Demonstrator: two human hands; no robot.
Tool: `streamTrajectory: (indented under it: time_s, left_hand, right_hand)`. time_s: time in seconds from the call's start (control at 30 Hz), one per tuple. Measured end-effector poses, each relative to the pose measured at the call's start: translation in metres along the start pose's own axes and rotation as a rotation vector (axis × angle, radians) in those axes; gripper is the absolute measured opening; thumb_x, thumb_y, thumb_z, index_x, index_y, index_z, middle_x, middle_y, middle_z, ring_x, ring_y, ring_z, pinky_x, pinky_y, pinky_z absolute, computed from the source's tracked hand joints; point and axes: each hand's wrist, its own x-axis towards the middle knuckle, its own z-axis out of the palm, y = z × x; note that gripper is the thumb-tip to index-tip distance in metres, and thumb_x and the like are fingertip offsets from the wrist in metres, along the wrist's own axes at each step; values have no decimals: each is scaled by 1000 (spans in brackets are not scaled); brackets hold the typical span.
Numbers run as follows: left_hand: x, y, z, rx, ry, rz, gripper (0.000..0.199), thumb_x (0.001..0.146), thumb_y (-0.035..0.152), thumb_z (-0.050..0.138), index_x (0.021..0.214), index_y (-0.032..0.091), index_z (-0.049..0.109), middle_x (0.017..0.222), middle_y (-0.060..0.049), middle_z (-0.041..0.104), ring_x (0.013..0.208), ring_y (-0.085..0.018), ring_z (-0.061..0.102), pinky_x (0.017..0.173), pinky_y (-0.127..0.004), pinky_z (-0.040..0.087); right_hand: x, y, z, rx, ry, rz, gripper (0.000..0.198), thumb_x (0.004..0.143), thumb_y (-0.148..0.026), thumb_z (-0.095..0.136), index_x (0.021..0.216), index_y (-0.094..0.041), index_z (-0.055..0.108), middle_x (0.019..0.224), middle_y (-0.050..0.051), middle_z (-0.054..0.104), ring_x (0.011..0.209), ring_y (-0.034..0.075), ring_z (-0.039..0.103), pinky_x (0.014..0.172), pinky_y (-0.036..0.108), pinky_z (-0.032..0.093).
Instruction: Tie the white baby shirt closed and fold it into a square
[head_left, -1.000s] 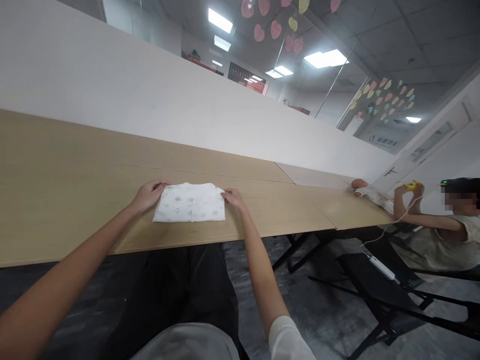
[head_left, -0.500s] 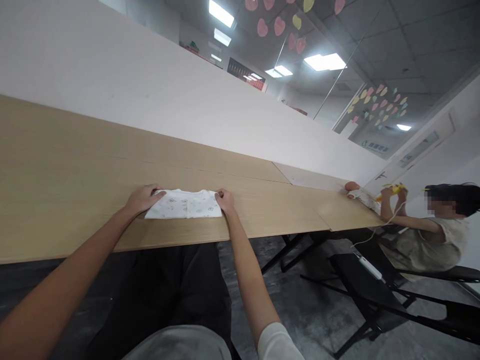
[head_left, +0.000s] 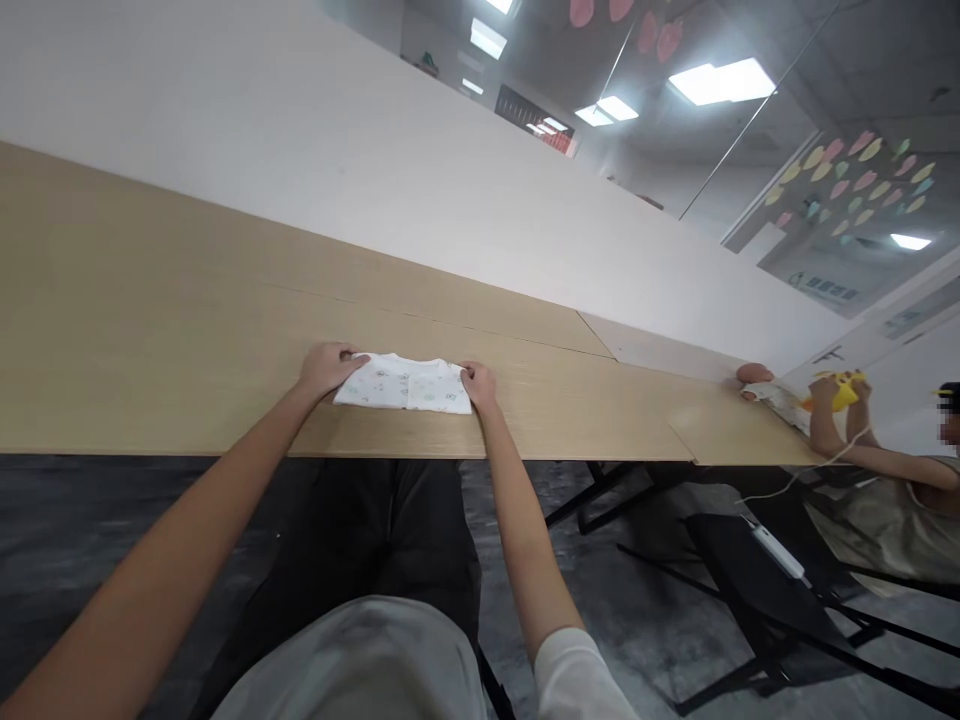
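Folded white printed garment (head_left: 405, 384) lies flat on the wood surface (head_left: 150, 330), close to the near edge, in front of the person. Left hand (head_left: 328, 366) sits on the garment's 9 o'clock end, fingers curled over the corner and pressing it down; can't tell whether cloth is actually pinched between thumb and fingers. Right hand (head_left: 479, 385) is at the garment's 3 o'clock end, fingers bent and closed on that edge, thumb side touching the fabric; looks like a light pinch on the hem, but the underside is hidden. Both forearms run in from 6 o'clock, either side of the dark trousers (head_left: 375, 530) below the surface edge. White partition wall (head_left: 337, 150) runs along the far side of the surface at 12 o'clock. At 3 o'clock, well apart from the garment, a seated co-worker (head_left: 892, 490) holds something yellow (head_left: 838, 388) in raised hands, with a pale cloth item (head_left: 780, 398) on the surface just beside them. A white cable (head_left: 780, 480) hangs down there.
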Motion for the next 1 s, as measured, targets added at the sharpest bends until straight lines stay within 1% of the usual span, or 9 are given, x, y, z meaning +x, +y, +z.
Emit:
streamTrajectory:
  time_s: [0.13,0.23,0.33,0.47,0.57,0.83,1.0]
  left_hand:
    - [0,-2,0,13,-6,20,55,79,56,48,105,16,74,108,-11,72,98,-28,63,77,-32,45]
    - [1,-4,0,12,-19,31,55,79,57,47,106,17,73,107,-10,72,97,-28,63,75,-31,44]
    - [2,-6,0,6,-24,37,54,80,57,47,107,18,73,106,-10,72,95,-27,63,75,-32,43]
    - [3,-7,1,17,-32,44,54,81,56,47,108,17,72,108,-12,72,96,-26,62,75,-32,42]
    - [2,-6,1,27,-38,34,55,81,58,45,108,18,72,105,-11,72,93,-26,62,73,-31,41]
    - [-2,0,-4,-9,-41,40,59,80,57,47,111,14,72,107,-13,71,95,-27,62,76,-32,42]
    - [-3,2,-4,0,-32,13,58,80,55,47,112,13,72,111,-14,71,97,-30,62,77,-34,43]
  right_hand:
    - [0,1,1,-4,-8,-26,24,93,-21,55,106,-17,75,112,10,73,104,20,67,91,27,48]
    - [0,1,0,-5,-6,2,22,92,-24,59,106,-16,75,111,10,74,101,20,68,89,26,48]
    - [0,3,1,-1,-5,26,20,91,-23,60,104,-16,74,108,9,74,98,19,68,87,25,49]
    - [2,6,3,20,11,2,18,92,-21,58,100,-17,74,107,8,75,96,18,68,87,25,49]
    - [2,7,4,38,15,-5,17,92,-21,58,98,-18,74,106,7,75,95,18,68,86,25,49]
    - [0,6,2,31,13,-5,18,91,-21,58,99,-17,74,105,8,75,94,19,69,86,27,50]
    - [-1,5,2,24,10,6,18,92,-22,58,100,-17,73,105,8,75,94,18,69,85,26,50]
